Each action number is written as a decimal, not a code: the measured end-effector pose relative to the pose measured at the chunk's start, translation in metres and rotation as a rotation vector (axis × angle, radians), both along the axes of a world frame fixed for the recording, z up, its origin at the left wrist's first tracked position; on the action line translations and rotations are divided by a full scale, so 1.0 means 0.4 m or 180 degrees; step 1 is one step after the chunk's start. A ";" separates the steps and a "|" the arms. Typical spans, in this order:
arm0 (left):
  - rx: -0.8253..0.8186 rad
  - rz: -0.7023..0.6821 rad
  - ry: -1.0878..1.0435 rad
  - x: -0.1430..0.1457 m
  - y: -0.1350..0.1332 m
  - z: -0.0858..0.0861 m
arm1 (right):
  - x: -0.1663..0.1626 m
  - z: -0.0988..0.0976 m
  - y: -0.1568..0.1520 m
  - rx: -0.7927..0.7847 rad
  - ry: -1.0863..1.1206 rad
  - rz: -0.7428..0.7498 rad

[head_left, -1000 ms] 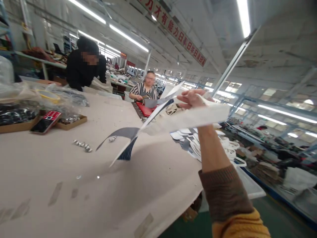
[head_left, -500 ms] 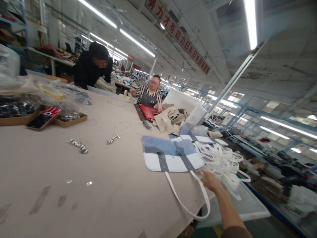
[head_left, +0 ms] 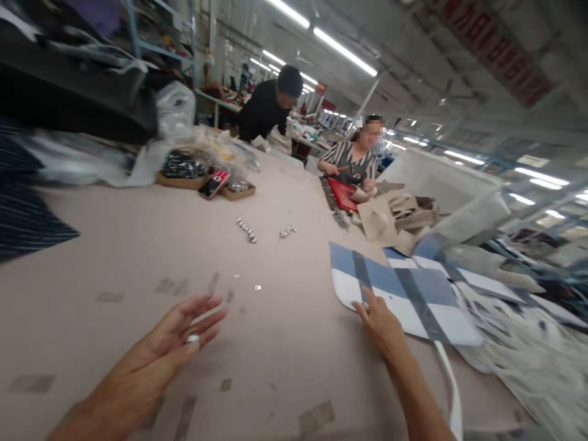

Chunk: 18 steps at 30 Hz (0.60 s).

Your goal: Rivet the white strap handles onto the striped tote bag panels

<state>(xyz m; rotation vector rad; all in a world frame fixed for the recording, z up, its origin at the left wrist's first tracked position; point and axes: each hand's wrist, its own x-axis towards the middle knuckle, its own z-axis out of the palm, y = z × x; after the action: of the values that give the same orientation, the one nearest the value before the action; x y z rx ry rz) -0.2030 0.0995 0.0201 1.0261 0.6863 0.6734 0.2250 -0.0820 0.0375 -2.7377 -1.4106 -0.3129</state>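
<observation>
A blue-and-white bag panel with two dark grey straps lies on the right of the table. A white handle hangs from its right strap. My right hand is at the panel's lower edge by the left strap, thumb and index finger closed on it; a small pale glint shows between the fingers. Over the table at lower left hovers my left hand, palm turned inward and fingers apart. A bright white spot sits at its thumb tip; I cannot tell whether it is the nail or a small piece.
Two strips of metal pieces and small shiny discs lie on the table. Further back are a red-and-black phone and small-parts boxes. White straps pile up at right. Two co-workers work beyond.
The view has swung left, and my left hand has come into it. My right hand has shifted from the panel's right strap to its left strap.
</observation>
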 end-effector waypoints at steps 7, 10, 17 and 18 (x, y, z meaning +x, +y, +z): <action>-0.0094 0.0181 -0.0025 -0.021 -0.015 0.074 | -0.039 -0.084 0.103 -0.0123 -0.0364 0.0255; -0.0124 0.0240 -0.0101 -0.032 -0.011 0.069 | -0.081 -0.074 0.134 0.0234 -0.0204 0.0560; -0.0238 0.0558 0.0012 -0.057 -0.001 -0.004 | -0.448 0.027 0.246 0.1025 0.1359 0.1928; -0.0297 0.0633 -0.0039 -0.060 0.004 -0.026 | -0.512 0.036 0.263 0.1059 0.1501 0.2211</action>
<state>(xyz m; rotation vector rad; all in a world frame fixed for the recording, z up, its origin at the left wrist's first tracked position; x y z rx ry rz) -0.2270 0.1010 0.0099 0.8744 0.8086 0.8118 0.0203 0.0230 0.0521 -1.7567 -1.8182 0.1195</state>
